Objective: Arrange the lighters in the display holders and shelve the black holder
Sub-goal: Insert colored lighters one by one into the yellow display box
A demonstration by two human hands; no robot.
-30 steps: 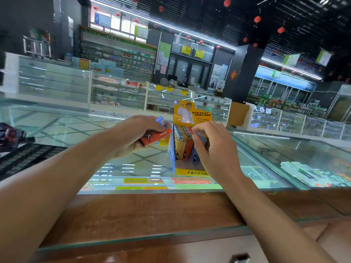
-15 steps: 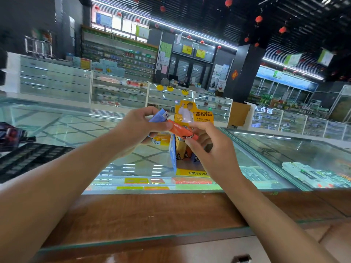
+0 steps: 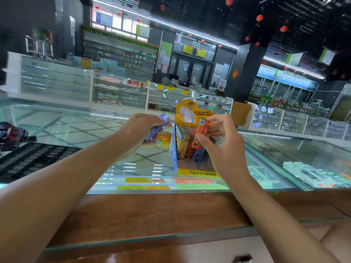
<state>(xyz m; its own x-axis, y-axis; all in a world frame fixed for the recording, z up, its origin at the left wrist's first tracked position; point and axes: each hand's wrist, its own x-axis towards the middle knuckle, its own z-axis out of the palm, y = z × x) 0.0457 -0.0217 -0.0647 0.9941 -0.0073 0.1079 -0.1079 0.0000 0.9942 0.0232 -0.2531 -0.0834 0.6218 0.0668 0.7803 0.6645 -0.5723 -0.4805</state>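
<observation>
Right hand (image 3: 222, 149) pinches an orange lighter (image 3: 201, 134) above the part-filled holder (image 3: 191, 149); left hand (image 3: 138, 133) grips a blue lighter (image 3: 157, 126). Black holder (image 3: 28, 158) unshelved.

A glass countertop (image 3: 76, 130) stretches ahead, edged by a wooden ledge (image 3: 152, 211), with coloured packets (image 3: 144, 180) lying under the glass. Across the shop stand glass display cabinets (image 3: 57, 80) and stocked wall shelves (image 3: 121, 57). Red lanterns (image 3: 259, 17) hang from the dark ceiling.
</observation>
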